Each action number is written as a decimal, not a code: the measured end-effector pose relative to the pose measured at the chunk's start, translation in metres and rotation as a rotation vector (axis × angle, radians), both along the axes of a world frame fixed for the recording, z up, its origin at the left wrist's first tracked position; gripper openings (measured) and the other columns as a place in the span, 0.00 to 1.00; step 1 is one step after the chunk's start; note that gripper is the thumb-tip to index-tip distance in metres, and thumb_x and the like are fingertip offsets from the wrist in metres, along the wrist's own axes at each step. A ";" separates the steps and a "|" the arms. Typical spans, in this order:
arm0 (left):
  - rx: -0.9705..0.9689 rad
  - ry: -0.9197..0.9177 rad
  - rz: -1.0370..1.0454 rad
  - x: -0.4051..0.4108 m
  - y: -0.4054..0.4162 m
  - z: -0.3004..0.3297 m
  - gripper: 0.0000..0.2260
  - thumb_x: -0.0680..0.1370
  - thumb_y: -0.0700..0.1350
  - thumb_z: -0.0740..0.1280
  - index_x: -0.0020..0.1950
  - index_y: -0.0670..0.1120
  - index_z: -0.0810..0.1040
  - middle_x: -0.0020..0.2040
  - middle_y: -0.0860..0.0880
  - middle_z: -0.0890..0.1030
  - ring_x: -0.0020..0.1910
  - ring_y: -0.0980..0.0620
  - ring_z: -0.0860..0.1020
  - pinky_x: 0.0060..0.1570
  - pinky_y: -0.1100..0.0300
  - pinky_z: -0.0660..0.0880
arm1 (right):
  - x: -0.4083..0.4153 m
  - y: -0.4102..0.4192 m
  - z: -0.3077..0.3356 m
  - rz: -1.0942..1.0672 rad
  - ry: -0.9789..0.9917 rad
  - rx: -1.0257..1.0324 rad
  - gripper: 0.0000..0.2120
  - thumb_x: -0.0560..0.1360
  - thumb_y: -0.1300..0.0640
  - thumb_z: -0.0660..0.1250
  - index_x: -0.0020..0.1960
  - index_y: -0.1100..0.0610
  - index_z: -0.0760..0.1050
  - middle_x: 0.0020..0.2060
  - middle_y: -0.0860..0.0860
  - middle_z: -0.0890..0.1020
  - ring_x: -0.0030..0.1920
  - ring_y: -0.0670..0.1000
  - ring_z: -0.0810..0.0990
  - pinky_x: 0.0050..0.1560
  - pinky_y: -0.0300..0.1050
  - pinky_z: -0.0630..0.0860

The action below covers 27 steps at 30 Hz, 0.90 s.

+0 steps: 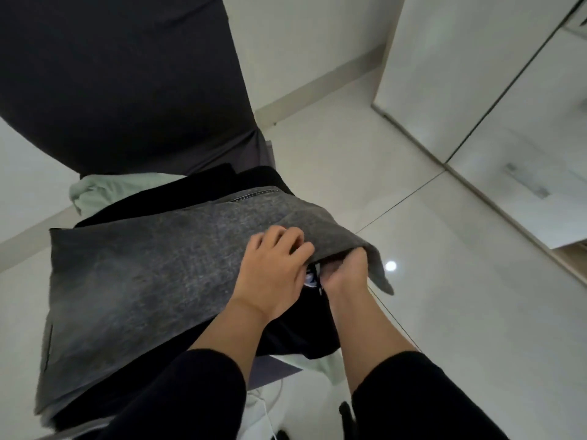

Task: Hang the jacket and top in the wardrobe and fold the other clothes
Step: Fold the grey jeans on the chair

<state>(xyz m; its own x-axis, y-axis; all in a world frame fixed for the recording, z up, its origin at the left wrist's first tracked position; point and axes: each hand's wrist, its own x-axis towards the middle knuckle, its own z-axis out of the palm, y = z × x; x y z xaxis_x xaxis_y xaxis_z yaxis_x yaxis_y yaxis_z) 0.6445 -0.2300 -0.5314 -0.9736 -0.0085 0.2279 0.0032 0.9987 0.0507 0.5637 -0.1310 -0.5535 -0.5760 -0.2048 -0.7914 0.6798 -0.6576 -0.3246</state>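
- On the seat of a dark chair (120, 81), seen from the head camera, lies a pile of clothes topped by a grey denim garment (143, 274) spread flat across it.
- Under the denim sit a black garment (305, 325) and a pale green one (104, 188) peeking out at the back left.
- The left hand (273, 274) rests on the denim's right end, fingers curled loosely over the fabric edge.
- The right hand (346, 274) reaches under that same lifted edge; its fingertips are hidden by cloth, so their grip cannot be told.
- A white wardrobe (476, 74) stands at the right, well apart from the pile, on a glossy pale floor (444, 312).
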 end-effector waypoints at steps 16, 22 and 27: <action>0.208 -0.085 0.150 -0.099 0.023 0.033 0.09 0.72 0.37 0.66 0.48 0.49 0.73 0.43 0.52 0.77 0.39 0.50 0.74 0.30 0.57 0.66 | -0.048 0.003 -0.025 0.233 -0.076 0.284 0.02 0.77 0.63 0.60 0.48 0.57 0.70 0.37 0.54 0.81 0.31 0.49 0.79 0.27 0.41 0.75; 0.271 -0.527 0.060 -0.098 0.042 0.017 0.08 0.75 0.50 0.63 0.54 0.54 0.72 0.51 0.56 0.75 0.51 0.50 0.77 0.43 0.58 0.67 | -0.049 0.023 -0.019 0.136 -0.110 0.014 0.16 0.78 0.54 0.53 0.48 0.62 0.76 0.36 0.56 0.82 0.37 0.54 0.81 0.41 0.43 0.77; 0.157 -0.416 0.139 -0.105 0.009 0.006 0.12 0.79 0.54 0.56 0.59 0.55 0.74 0.57 0.54 0.74 0.59 0.52 0.69 0.53 0.53 0.69 | -0.042 0.025 -0.018 -0.002 -0.227 -0.151 0.37 0.76 0.31 0.45 0.56 0.61 0.75 0.50 0.61 0.80 0.50 0.61 0.78 0.47 0.56 0.73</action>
